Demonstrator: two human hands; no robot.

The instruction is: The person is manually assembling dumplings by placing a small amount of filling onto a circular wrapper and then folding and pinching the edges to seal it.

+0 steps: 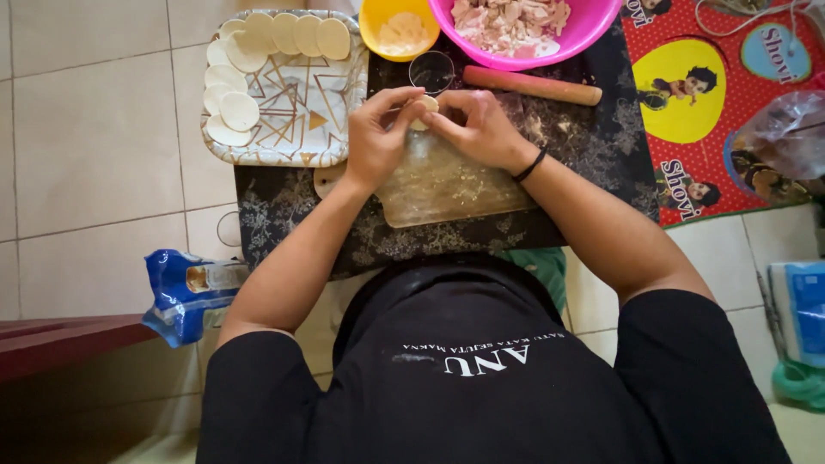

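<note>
Over the far edge of the wooden board [447, 185], both hands meet on one small dough piece [424, 106]. Left hand [375, 136] has its fingers curled in tight, thumb and fingertips pinched on the left side of the dough. Right hand [481, 127] does the same from the other side, fingers bunched together and clamped on it, with a black band [530, 165] round the wrist. So the dough is held between the two sets of fingertips, just above the board; most of it is hidden by the fingers, so I can't tell its exact shape.

Around that: the board lies on a dark floral cloth [284, 210] spread on the tiled floor [94, 146]. Just beyond the hands sits a small round cutter ring [431, 72], and beside it a wooden rolling pin [533, 86] lying near the cloth's far edge. Past those, a yellow bowl [399, 27] and a pink bowl [526, 30] of chopped pale filling. Off the cloth's far left corner is a patterned tray [296, 107] with flat round dough discs [239, 110] lined along its far and left edges. A blue packet [185, 292] lies on the floor by the left elbow. A red printed mat [705, 112] sits at the right.
</note>
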